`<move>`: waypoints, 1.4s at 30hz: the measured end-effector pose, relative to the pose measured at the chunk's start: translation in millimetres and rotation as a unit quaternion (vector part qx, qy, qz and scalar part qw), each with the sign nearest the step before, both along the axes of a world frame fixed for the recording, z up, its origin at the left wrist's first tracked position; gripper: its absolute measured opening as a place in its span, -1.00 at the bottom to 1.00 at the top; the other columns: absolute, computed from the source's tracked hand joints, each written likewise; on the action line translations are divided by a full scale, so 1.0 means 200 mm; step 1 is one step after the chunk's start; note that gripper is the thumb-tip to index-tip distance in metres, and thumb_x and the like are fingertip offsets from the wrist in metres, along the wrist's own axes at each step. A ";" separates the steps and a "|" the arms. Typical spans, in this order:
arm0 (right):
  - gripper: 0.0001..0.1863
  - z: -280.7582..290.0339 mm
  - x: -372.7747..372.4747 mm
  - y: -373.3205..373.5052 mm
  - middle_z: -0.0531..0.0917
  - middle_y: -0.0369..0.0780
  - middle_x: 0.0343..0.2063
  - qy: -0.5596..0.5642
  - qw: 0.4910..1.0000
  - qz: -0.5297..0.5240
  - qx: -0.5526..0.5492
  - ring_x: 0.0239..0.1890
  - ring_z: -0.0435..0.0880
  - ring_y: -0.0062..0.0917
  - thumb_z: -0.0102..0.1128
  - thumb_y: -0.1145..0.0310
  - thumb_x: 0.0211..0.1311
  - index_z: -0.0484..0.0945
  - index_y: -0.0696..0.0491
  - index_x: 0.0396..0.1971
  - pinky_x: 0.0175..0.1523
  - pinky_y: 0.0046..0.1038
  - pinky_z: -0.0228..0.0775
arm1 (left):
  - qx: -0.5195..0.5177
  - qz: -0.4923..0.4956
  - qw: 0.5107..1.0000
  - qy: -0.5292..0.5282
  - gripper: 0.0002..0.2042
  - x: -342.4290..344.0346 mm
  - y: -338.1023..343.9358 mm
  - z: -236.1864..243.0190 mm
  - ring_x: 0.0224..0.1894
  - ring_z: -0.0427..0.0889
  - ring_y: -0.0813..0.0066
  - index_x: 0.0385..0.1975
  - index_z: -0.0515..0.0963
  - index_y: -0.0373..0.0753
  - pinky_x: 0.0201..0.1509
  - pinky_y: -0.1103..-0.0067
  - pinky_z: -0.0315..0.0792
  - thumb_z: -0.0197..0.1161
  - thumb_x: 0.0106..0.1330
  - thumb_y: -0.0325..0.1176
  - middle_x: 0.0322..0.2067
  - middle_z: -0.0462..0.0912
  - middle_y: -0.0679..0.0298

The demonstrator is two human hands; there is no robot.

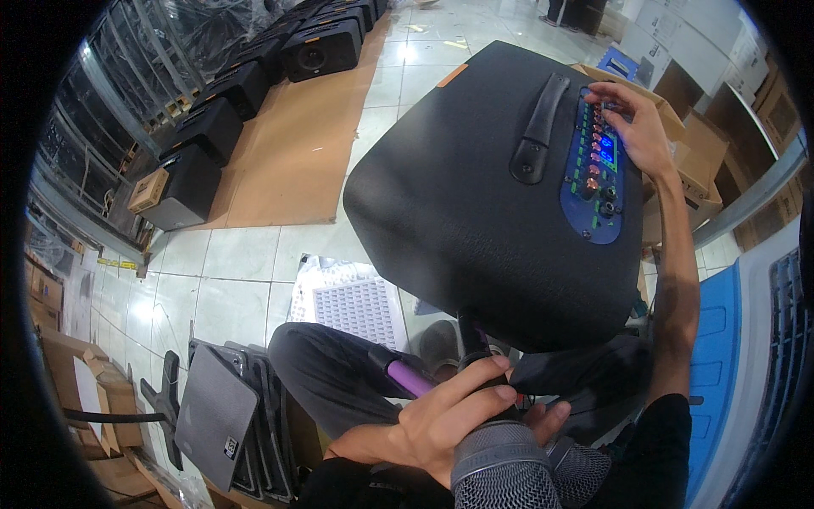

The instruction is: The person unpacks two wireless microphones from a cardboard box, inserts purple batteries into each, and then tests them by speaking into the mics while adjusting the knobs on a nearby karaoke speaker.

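1. Bottom centre: left hand [449, 416] wrapped around a microphone [500, 462] with a grey mesh head; a second mesh head just beside it, lower right.
2. Centre: large black speaker [475, 204] tilted over the person's knees, its carry handle [538, 127] near the top edge.
3. Upper right: right hand [636, 123], fingers spread narrow, fingertips on the knobs of the blue control panel [593, 170].
4. Left of speaker: open white tile floor [220, 280], then a cardboard sheet [297, 144].
5. Upper left: row of black speakers [254, 76] along the sheet's edge.
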State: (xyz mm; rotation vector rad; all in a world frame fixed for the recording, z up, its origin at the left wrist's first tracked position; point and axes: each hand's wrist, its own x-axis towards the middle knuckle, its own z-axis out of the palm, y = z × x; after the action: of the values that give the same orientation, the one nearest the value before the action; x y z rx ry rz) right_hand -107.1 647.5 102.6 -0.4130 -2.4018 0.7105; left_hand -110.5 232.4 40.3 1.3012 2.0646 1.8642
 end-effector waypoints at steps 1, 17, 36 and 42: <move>-0.59 0.00 0.00 0.00 0.70 -0.17 -0.04 -0.002 1.000 0.003 -0.005 0.10 0.62 -0.49 0.05 0.63 0.29 0.54 0.18 0.14 0.28 -0.42 0.39 | 0.002 -0.003 1.000 -0.001 -0.12 0.00 0.00 0.00 -0.05 0.70 0.23 0.01 0.20 -0.19 0.07 0.36 0.64 0.77 -0.26 -0.36 0.02 0.52 0.09; -0.60 -0.01 -0.01 0.01 0.70 -0.17 -0.07 0.004 1.000 -0.002 -0.016 0.06 0.63 -0.51 0.05 0.66 0.28 0.54 0.21 0.13 0.25 -0.46 0.42 | 0.129 0.054 0.990 0.000 -0.43 -0.02 0.06 -0.02 -0.35 0.80 0.28 -0.19 0.56 -0.31 -0.32 0.49 0.69 0.74 -0.20 -0.31 -0.19 0.70 -0.04; -0.67 0.01 -0.01 -0.02 0.72 -0.14 -0.16 0.005 0.989 -0.070 0.126 -0.06 0.68 -0.45 0.22 0.52 0.24 0.61 0.20 0.02 0.11 -0.42 0.44 | 0.128 0.035 0.991 -0.001 -0.41 -0.03 0.06 -0.02 -0.39 0.79 0.27 -0.18 0.53 -0.35 -0.36 0.52 0.69 0.73 -0.20 -0.34 -0.20 0.68 -0.09; -0.73 -0.01 -0.01 0.02 0.71 -0.17 -0.19 0.023 0.997 -0.037 0.067 -0.08 0.67 -0.50 0.24 0.53 0.23 0.62 0.25 -0.07 0.14 -0.45 0.45 | 0.078 0.014 0.996 -0.028 -0.41 -0.03 0.03 -0.04 -0.30 0.79 0.22 -0.14 0.53 -0.36 -0.28 0.46 0.70 0.71 -0.16 -0.31 -0.18 0.67 -0.12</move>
State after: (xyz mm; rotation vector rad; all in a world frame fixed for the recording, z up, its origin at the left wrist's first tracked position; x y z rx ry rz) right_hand -109.6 651.0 101.2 -0.4229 -2.3623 0.5164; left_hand -116.6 238.2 31.7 1.2399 1.9549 2.0857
